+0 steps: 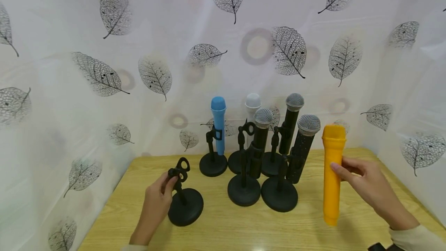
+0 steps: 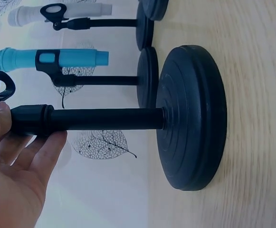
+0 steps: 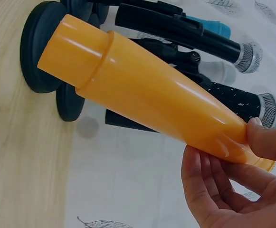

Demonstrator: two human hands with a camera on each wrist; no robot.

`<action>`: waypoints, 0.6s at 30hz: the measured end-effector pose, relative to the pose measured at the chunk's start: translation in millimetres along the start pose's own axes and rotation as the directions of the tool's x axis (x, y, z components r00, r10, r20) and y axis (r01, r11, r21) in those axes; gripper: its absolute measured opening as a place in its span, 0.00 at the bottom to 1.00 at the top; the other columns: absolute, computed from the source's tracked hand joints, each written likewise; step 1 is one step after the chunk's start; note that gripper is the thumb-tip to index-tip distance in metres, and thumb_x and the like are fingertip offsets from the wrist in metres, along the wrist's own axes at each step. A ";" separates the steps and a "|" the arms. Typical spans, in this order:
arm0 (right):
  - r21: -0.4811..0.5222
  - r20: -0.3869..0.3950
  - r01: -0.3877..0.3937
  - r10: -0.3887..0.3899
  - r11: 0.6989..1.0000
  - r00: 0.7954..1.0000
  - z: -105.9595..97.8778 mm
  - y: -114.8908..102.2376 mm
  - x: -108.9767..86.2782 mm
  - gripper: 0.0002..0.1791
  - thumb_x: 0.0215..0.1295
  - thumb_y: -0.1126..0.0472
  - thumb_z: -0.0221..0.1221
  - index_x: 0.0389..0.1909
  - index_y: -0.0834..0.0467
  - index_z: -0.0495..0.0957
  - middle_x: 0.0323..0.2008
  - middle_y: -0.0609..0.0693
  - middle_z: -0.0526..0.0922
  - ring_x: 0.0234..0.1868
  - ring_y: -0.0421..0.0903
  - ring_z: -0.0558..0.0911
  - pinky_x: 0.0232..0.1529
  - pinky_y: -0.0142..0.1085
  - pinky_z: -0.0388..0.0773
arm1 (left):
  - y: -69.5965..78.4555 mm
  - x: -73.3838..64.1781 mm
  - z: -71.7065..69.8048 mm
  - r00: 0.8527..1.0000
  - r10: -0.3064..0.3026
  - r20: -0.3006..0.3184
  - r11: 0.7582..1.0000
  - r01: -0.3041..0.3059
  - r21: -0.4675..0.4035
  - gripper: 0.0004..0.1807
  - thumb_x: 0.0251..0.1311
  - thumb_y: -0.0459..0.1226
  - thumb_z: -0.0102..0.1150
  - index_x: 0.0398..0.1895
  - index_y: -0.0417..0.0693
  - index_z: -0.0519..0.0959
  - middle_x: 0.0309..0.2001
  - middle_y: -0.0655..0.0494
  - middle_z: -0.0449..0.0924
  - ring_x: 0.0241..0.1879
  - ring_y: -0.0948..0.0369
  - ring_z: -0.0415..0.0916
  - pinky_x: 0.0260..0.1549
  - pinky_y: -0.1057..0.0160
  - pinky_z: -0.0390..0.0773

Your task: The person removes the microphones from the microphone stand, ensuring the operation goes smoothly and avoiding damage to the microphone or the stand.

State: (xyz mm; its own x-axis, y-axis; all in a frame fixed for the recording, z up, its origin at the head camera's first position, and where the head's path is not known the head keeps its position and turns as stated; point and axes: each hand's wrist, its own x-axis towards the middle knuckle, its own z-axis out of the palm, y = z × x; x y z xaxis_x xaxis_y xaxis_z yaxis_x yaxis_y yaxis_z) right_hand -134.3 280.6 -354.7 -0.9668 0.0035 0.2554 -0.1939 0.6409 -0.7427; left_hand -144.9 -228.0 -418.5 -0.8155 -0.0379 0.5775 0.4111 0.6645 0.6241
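My left hand [image 1: 157, 200] pinches the upper part of a black microphone stand [image 1: 186, 206], just under its clip. The stand's clip holds no microphone, and its round base is at the table's left. In the left wrist view, the thumb and fingers wrap the collar at the top of the pole. My right hand [image 1: 369, 187] grips a yellow microphone [image 1: 331, 181] between thumb and fingers, upright above the right side of the table. The right wrist view shows the yellow microphone's tail end [image 3: 73, 50] pointing away from the hand, its head hidden behind the thumb.
Several stands with microphones stand mid-table: a blue microphone [image 1: 218, 119], a white one [image 1: 253, 102] and black ones with silver mesh heads [image 1: 308, 125]. The wooden table [image 1: 122, 204] backs onto a leaf-patterned curtain [image 1: 174, 22]. A dark object [image 1: 378, 247] shows at the bottom right.
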 end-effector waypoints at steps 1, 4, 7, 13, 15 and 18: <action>0.008 0.023 -0.023 0.023 1.000 0.999 0.6 1.9 0.7 0.27 0.76 0.55 0.59 0.61 0.75 0.74 0.49 0.65 0.85 0.37 0.25 0.80 0.36 0.24 0.78 | -0.9 0.6 -0.3 1.000 0.001 -0.001 1.000 -0.001 0.002 0.06 0.71 0.29 0.58 0.42 0.42 0.84 0.33 0.53 0.87 0.28 0.62 0.82 0.28 0.65 0.83; 0.031 0.079 -0.072 0.069 0.997 0.994 3.0 7.9 3.0 0.29 0.78 0.53 0.56 0.62 0.76 0.72 0.49 0.66 0.84 0.35 0.34 0.83 0.37 0.29 0.81 | -3.5 2.6 -1.5 1.000 0.004 -0.003 1.000 -0.004 0.003 0.06 0.71 0.28 0.58 0.43 0.41 0.84 0.36 0.52 0.88 0.32 0.60 0.85 0.31 0.64 0.84; 0.024 0.111 -0.100 0.097 0.995 0.989 6.4 14.4 5.4 0.30 0.78 0.51 0.55 0.62 0.76 0.72 0.48 0.64 0.85 0.35 0.38 0.84 0.36 0.31 0.82 | -6.8 5.1 -2.1 1.000 0.014 -0.007 1.000 -0.014 -0.005 0.06 0.71 0.27 0.58 0.43 0.40 0.84 0.39 0.49 0.88 0.38 0.56 0.87 0.35 0.61 0.86; -0.008 0.162 -0.143 0.142 0.990 0.977 14.0 28.4 8.9 0.31 0.78 0.49 0.55 0.61 0.76 0.74 0.46 0.61 0.86 0.35 0.43 0.83 0.36 0.34 0.81 | -13.4 10.3 -3.8 1.000 0.024 -0.006 0.999 -0.024 -0.029 0.06 0.71 0.27 0.56 0.44 0.37 0.83 0.42 0.45 0.87 0.42 0.51 0.86 0.37 0.56 0.87; -0.030 0.175 -0.151 0.154 0.988 0.972 16.2 32.9 9.8 0.31 0.78 0.48 0.55 0.60 0.76 0.74 0.44 0.60 0.86 0.35 0.43 0.83 0.36 0.34 0.81 | -15.7 12.4 -4.4 1.000 0.016 -0.002 0.999 -0.016 -0.032 0.07 0.72 0.27 0.56 0.44 0.36 0.83 0.42 0.43 0.87 0.43 0.50 0.86 0.38 0.54 0.86; -0.046 0.207 -0.166 0.172 0.985 0.963 19.5 39.5 11.5 0.33 0.78 0.47 0.54 0.62 0.76 0.73 0.45 0.59 0.87 0.35 0.44 0.82 0.36 0.36 0.80 | -18.7 15.3 -5.6 1.000 -0.008 0.004 0.999 0.008 -0.035 0.07 0.72 0.28 0.55 0.45 0.36 0.83 0.43 0.42 0.86 0.44 0.49 0.86 0.39 0.54 0.86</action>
State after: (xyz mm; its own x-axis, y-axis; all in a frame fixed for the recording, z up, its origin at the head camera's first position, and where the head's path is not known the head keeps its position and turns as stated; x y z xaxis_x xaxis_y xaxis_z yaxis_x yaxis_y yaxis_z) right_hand -156.3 291.0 -393.1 -0.9989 -0.0448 -0.0100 -0.0224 0.6660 -0.7456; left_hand -162.8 -245.2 -418.4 -0.8204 -0.0401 0.5703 0.4183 0.6379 0.6466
